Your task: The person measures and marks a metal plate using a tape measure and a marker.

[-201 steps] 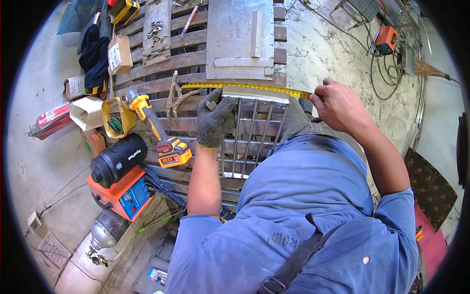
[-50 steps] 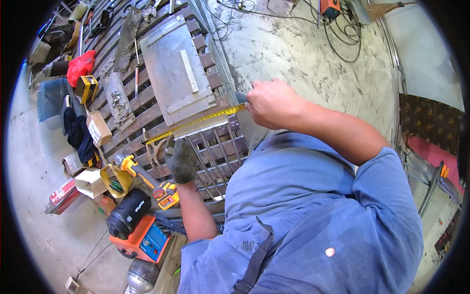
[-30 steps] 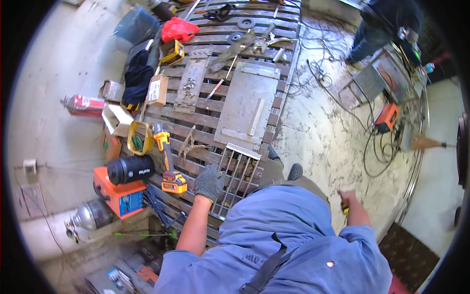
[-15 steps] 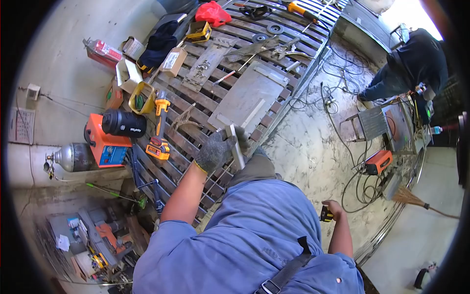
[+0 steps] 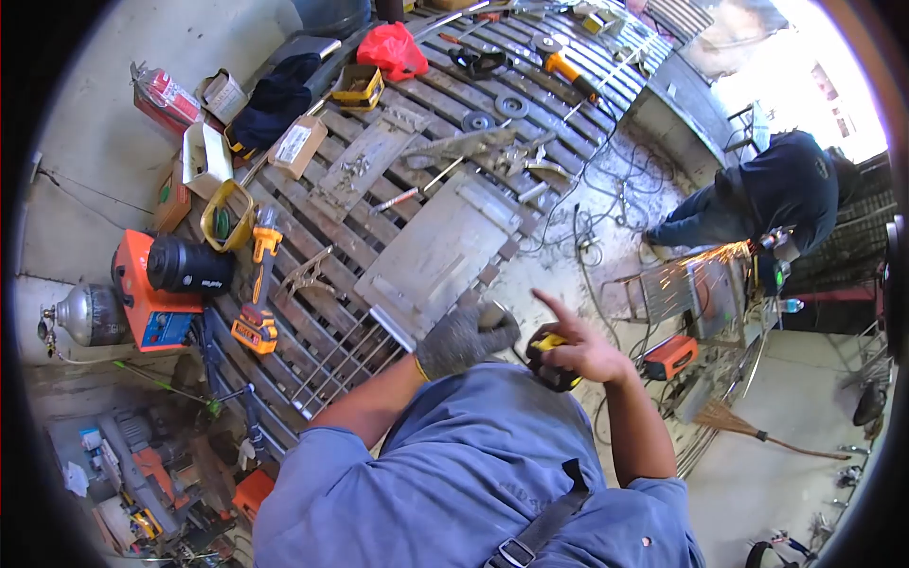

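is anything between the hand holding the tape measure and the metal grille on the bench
Only the gloved left hand, which sits on the near end of the grille. The right hand holds the tape measure just beside that glove, index finger out. Nothing else visible lies between them.

I see white lettering on black cylinder [image 5: 189, 268], printed label on cardboard box [image 5: 296, 144]; both too small to read.
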`<state>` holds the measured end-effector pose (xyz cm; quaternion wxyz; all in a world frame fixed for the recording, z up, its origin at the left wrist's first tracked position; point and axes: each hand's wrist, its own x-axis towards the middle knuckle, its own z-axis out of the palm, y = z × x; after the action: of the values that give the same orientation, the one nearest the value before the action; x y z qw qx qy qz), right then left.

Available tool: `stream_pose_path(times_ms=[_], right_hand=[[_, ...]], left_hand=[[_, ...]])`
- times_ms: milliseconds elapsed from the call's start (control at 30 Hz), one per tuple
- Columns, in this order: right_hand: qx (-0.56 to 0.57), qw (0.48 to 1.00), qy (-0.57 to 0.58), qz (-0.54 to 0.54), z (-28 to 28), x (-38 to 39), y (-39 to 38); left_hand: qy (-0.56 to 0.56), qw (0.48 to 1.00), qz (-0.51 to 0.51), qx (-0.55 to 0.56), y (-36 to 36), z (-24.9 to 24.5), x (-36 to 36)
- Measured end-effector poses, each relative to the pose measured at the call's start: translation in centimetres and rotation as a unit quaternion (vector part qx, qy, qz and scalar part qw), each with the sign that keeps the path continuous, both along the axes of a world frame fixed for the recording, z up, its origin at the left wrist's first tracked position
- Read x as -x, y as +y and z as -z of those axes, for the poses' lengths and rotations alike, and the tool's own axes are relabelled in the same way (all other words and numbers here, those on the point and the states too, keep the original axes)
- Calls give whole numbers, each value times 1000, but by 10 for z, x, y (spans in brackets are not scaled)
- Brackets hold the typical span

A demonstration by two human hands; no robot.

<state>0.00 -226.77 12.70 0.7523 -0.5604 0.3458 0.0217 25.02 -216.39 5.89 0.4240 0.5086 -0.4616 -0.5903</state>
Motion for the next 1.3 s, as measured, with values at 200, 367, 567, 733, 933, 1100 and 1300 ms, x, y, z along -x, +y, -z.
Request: stream_pose_path(times_ms=[200, 367, 567, 733, 933, 1100, 1300], right_hand=[[72, 983, -5, -171, -23, -73, -34], [161, 949, 39, -270, -51, -130, -62], [269, 918, 37, -289, -36, -162, -114], [383, 862, 76, -322, -3, -169, -177], [411, 875, 23, -254, -13, -191, -207], [431, 861, -40, -266, -32, -208, -203], [465, 841, -89, -264, -44, -217, -203]], left_hand=[[-129, 986, 100, -39, -32, -27, -39], [8, 1000, -23, -13, -20, -24, -71], [313, 871, -378, 12, 18, -52, -136], [354, 668, -625, 194, 41, -71, -152], [272, 663, -622, 317, 19, -91, -100], [102, 682, -686, 231, 10, -107, -73], [154, 665, -646, 341, -2, -136, -53]])
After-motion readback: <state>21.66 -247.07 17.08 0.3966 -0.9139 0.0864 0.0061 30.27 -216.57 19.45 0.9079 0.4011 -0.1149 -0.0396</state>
